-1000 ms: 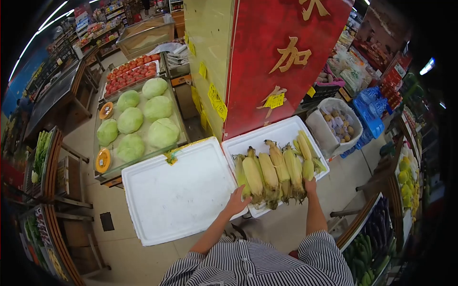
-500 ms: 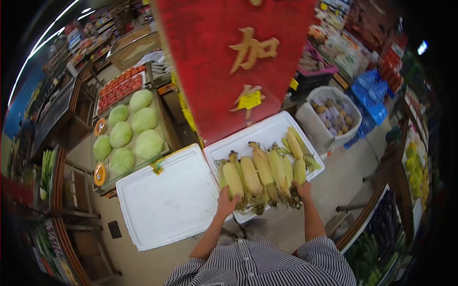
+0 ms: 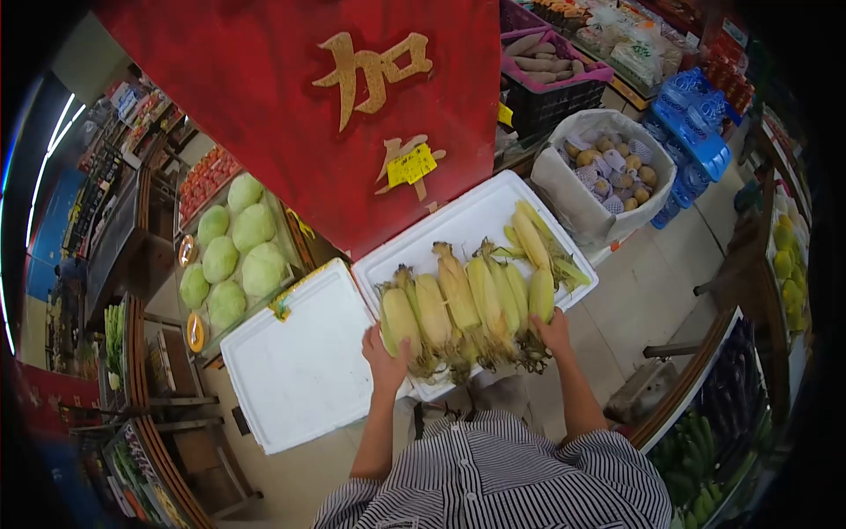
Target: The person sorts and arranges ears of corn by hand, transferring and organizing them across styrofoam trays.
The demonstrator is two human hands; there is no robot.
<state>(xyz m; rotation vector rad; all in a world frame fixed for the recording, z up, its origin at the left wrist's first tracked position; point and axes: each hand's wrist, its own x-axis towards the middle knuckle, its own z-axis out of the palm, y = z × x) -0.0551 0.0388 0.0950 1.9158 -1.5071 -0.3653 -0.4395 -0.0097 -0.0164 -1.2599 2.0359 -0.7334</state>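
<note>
Several ears of corn [image 3: 458,295], partly in their husks, lie side by side in a white foam tray [image 3: 414,240], their ragged husk ends toward me. My left hand [image 3: 388,354] is curled around the lower part of the leftmost ear [image 3: 401,319]. At the other end of the row, my right hand [image 3: 554,335] grips the bottom of the rightmost ear [image 3: 541,298]. A couple of peeled-back ears [image 3: 531,238] lie toward the tray's right side. The fingertips are partly hidden by the husks.
A white foam lid or tray [image 3: 300,357] lies at left, beside cabbages [image 3: 254,226] and tomatoes [image 3: 207,181]. A red sign board [image 3: 352,132] rises behind the corn. A lined box of round produce in foam nets [image 3: 608,176] stands right, with eggplants [image 3: 727,379] nearer me.
The view has shifted, so the sign appears closer and farther left. My left hand has spread around the leftmost ear; my right hand remains at the rightmost one.
</note>
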